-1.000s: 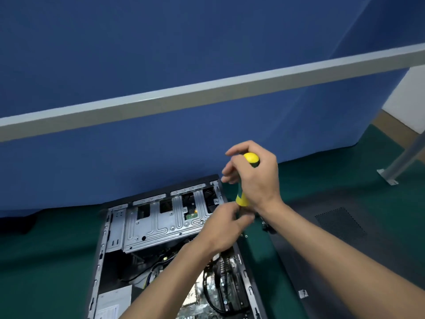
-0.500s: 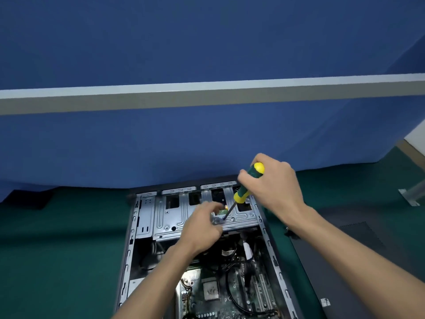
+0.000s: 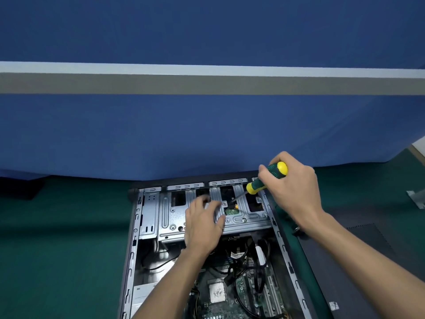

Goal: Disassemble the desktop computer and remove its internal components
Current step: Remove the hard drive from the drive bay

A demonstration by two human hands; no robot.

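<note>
Where the two bare forearms reach up from the bottom edge, the open desktop computer case lies flat on a green mat, its motherboard and black cables exposed nearest the camera. One side panel lies flat on the mat just right of the case. Farther in, the left hand rests palm down on the silver drive cage, fingers loosely spread and gripping nothing. Beyond it the right hand is closed around the handle of one green-and-yellow screwdriver, which tilts down to the left so its tip meets the cage just beside a small green circuit board. Behind the case stand a blue partition and one grey horizontal rail.

Compared with half a second ago, the left hand's fingers have opened and moved off the screwdriver tip, lying flatter on the cage. The right hand keeps its grip, now slightly farther right. The case sits more squarely in view.
</note>
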